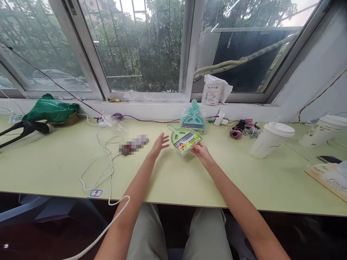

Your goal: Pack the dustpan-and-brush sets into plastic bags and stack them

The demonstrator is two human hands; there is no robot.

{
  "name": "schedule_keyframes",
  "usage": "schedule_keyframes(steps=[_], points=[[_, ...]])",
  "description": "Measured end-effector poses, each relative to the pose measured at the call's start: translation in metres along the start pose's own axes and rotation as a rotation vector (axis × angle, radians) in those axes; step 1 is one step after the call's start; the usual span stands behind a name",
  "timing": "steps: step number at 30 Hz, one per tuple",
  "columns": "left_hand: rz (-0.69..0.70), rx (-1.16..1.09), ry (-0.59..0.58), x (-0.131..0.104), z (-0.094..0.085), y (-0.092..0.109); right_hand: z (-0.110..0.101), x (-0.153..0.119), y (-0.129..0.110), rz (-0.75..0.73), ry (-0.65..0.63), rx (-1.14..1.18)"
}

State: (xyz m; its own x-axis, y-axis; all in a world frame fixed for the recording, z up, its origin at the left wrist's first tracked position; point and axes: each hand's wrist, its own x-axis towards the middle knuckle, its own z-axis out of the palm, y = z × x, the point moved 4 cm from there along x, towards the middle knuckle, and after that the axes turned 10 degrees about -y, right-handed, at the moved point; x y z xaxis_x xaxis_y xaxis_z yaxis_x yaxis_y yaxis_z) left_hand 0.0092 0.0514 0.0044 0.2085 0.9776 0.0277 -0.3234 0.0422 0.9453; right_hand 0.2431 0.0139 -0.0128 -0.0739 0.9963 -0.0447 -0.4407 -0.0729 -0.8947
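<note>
Forearms [235, 196]: reaching over the tabletop [168, 180]
Right grip [201, 152]: pinching the green dustpan set [187, 139] by its wide end
Handle [170, 126]: pointing far-left, away from that grip
Left grip [158, 145]: fingers spread, empty, just beside the set
Stacked dustpans [193, 121]: just behind

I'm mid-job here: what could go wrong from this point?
The green dustpan set might tip or slip: the right hand grips it only near its lower right side, while the left hand is open and apart from it. The white cable crosses the left forearm in view and could snag. The teal dustpans sit close behind, so a bump might shift them.
</note>
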Motion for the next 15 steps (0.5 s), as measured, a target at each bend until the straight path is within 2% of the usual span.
schedule_keyframes(steps=[2,3,4,6,8,11,12,14,15], points=[[-0.081,0.042,-0.154,-0.005,0.025,-0.017,0.006,-0.002,0.000,0.004,-0.037,-0.032],[-0.084,0.047,-0.172,-0.007,0.032,-0.023,0.008,-0.002,-0.001,0.025,-0.062,-0.069],[-0.073,0.049,-0.156,-0.009,0.035,-0.026,0.008,-0.002,-0.001,0.066,-0.088,-0.123],[-0.042,0.058,-0.053,-0.010,0.031,-0.029,0.000,0.000,-0.003,0.166,-0.106,-0.249],[-0.031,0.079,0.047,-0.010,0.022,-0.027,-0.022,0.005,-0.011,0.170,0.001,-0.310],[-0.010,0.104,0.114,-0.010,0.011,-0.020,-0.072,0.010,-0.032,0.001,0.332,-0.204],[0.000,0.115,0.122,-0.010,0.009,-0.018,-0.086,0.011,-0.037,-0.015,0.397,-0.168],[0.007,0.152,0.130,-0.012,0.008,-0.016,-0.101,0.014,-0.042,0.001,0.431,-0.168],[0.003,0.173,0.128,-0.013,0.010,-0.015,-0.102,0.014,-0.043,-0.002,0.434,-0.209]])
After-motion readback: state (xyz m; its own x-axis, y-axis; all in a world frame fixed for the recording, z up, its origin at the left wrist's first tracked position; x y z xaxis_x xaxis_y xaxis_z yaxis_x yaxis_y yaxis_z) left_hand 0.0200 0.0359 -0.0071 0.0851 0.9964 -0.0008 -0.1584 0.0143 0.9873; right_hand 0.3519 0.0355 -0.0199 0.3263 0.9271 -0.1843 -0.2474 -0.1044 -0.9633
